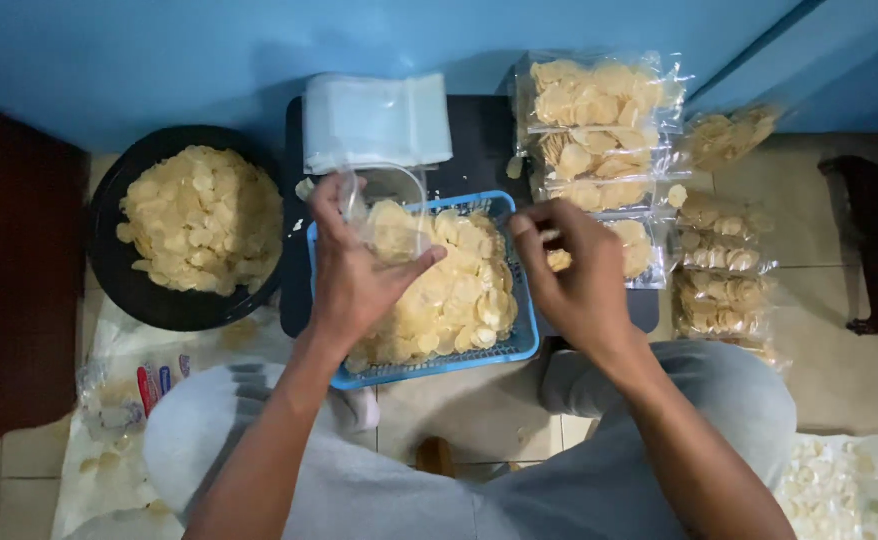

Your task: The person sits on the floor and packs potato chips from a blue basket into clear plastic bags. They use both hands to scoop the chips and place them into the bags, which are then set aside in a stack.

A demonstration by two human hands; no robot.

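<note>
- The left hand [354, 270] is over the blue basket [524, 345]. Its fingers are curled around a small clear plastic bag [384, 215] and hold it up with the open end on top.
- The bag has a few pale chips in it. It sits just above the left side of the basket.
- The right hand [579, 275] is over the right side of the basket, palm down. Its fingers are bent and pinched close together. I cannot tell if chips are in them.
- Both arms come up from the bottom, over knees in grey pants.
- The blue basket is full of thin, round, pale yellow chips [459, 295]. It rests on a dark table [479, 140].
- A big black bowl [119, 285] on the left holds a heap of the same chips.
- A stack of empty clear bags [377, 120] lies behind the basket.
- Filled chip bags [599, 105] are piled on the right, by the blue wall [159, 50].
</note>
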